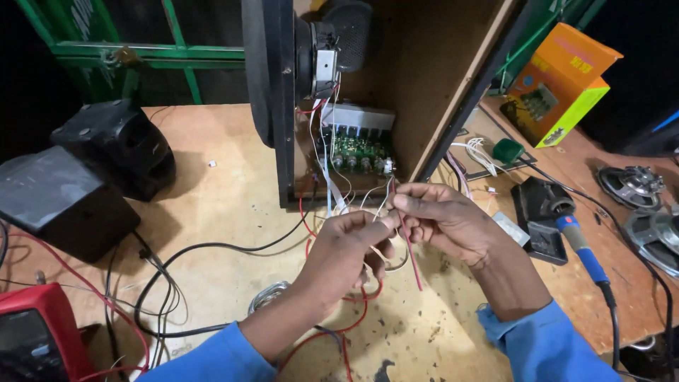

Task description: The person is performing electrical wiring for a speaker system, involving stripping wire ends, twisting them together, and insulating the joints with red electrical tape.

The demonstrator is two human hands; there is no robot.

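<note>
Together, left hand (pixel 346 247) and right hand (pixel 442 219) pinched a thin red wire (pixel 408 247) taut, just before the open wooden speaker cabinet (pixel 438 78) with its green circuit board (pixel 357 150).

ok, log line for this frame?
left hand: pinching white wire | right hand: holding red wire | behind: open speaker box, circuit board

Probably a repair workshop: soldering iron (pixel 578 244), loose speakers (pixel 631 185).
</note>
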